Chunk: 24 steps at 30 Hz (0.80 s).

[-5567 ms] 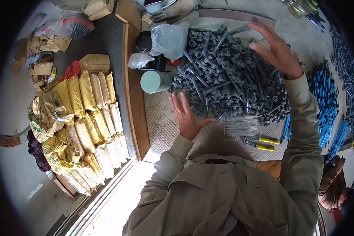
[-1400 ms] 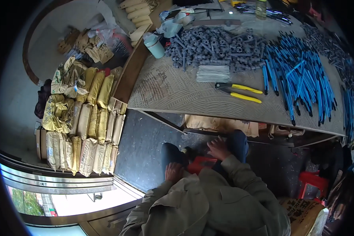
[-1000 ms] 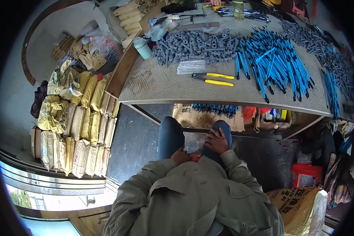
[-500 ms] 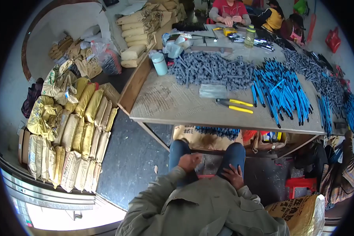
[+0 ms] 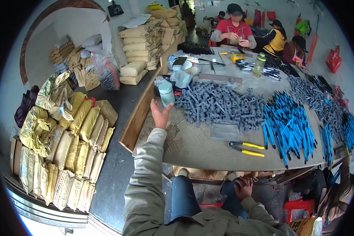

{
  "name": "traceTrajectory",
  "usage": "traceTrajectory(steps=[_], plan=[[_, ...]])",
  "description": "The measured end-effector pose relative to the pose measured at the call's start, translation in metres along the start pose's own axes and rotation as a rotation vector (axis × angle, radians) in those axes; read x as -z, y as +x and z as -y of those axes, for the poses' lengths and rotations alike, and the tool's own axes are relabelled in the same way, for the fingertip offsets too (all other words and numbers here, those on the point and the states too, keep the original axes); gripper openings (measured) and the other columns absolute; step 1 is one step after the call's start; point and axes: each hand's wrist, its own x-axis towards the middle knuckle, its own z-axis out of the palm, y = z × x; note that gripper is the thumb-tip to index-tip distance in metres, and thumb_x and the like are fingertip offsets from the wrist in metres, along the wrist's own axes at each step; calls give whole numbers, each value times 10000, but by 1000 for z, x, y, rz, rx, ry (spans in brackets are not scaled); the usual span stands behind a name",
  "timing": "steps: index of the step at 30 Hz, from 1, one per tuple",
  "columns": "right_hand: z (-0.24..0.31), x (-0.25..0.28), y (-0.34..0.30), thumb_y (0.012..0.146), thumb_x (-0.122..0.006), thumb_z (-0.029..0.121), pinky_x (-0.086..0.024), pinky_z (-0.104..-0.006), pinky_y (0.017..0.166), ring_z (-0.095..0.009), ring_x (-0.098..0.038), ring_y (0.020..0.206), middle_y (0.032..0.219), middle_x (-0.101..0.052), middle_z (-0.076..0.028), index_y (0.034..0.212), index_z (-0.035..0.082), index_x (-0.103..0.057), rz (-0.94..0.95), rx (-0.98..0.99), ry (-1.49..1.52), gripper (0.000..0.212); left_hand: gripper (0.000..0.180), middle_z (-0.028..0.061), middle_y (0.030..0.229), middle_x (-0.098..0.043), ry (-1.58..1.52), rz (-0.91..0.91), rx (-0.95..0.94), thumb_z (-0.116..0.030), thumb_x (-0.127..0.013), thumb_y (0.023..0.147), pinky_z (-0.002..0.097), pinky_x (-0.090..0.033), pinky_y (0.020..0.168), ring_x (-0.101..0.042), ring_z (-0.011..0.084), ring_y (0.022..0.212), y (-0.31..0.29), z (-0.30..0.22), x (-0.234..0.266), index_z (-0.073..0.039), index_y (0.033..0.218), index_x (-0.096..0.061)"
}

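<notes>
My left hand (image 5: 161, 115) stretches over the left part of the table, its fingers apart beside the base of a light blue lidded cup (image 5: 166, 93). The cup stands upright; whether the fingertips touch it I cannot tell. Low beside my right knee is my right hand (image 5: 244, 188), with its fingers loosely bent and apart and nothing visible in them. Yellow-handled pliers (image 5: 246, 149) lie near the front table edge. Behind them sits a small stack of clear flat strips (image 5: 224, 132). A big heap of grey plastic parts (image 5: 220, 104) spreads to the right of the cup.
Blue rods with black ends (image 5: 289, 129) are piled on the right. A wooden board (image 5: 139, 114) edges the table's left side. Full sacks (image 5: 72, 153) stand on the floor at left. Across the table, a person in red (image 5: 235, 33) handles something small. A yellow-green bottle (image 5: 259, 65) stands farther back.
My left hand has gone from my lap up and forward to the cup. My right hand has shifted slightly beside my knee. The view has tilted up, showing more of the room.
</notes>
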Motion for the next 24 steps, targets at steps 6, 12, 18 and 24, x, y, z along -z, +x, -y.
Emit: traceTrajectory(steps=[6,12,18,24], plan=[[1,8,2,718,-650,229,-328,-483,966,-339,-460,1116,1146,-547,-96,990,128,-620,78,-46,49,292,1024,274,1249,-425,200,-182,19,-342,-848,580,409,-371,966,-464,369,1132,32,36,-49,81,1319,-278],[-2,1,9,711,-657,219,-356,-481,918,-347,-455,1101,1131,-538,-98,1006,137,-618,159,-57,21,308,924,218,1213,-472,-11,-6,118,-326,-840,559,413,-392,921,-476,367,1106,35,28,-61,29,1265,-361],[6,-15,21,712,-660,227,-364,-487,890,-349,-455,1090,1118,-535,-97,1008,148,-618,158,14,-11,310,798,176,1161,-507,39,60,249,-301,-831,565,411,-405,883,-490,357,1074,39,6,-46,-13,1194,-431],[20,-16,22,713,-662,252,-354,-508,894,-348,-433,1117,1142,-528,-85,1003,158,-620,178,-36,30,307,733,152,1069,-544,-13,-114,-65,-261,-825,567,439,-412,849,-507,372,1012,44,-26,-41,-14,1148,-453]])
